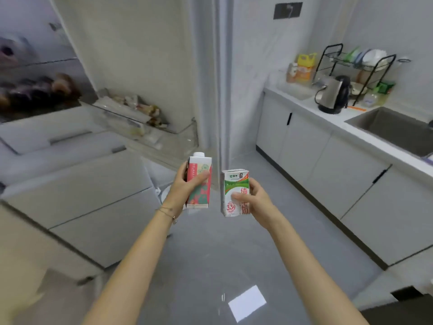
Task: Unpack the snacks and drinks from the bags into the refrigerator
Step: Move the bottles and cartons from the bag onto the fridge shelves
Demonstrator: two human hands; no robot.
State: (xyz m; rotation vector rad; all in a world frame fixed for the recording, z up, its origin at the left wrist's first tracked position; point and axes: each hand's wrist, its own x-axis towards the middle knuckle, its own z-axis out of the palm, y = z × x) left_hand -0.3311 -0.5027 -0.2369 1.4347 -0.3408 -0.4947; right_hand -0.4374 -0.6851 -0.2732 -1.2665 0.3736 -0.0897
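Observation:
My left hand grips a tall red-and-green patterned drink carton with a white screw cap, held upright. My right hand grips a white-and-green milk carton with red print, also upright. Both cartons are held side by side, a little apart, above the grey floor in front of me. The refrigerator stands open at the left, with dark and brown foods on its shelves. Its open door carries a clear door bin holding several packets. No bags are in view.
Closed refrigerator drawers jut out at lower left. A counter runs along the right with a kettle, a dish rack, bottles and a sink. Grey floor lies between them.

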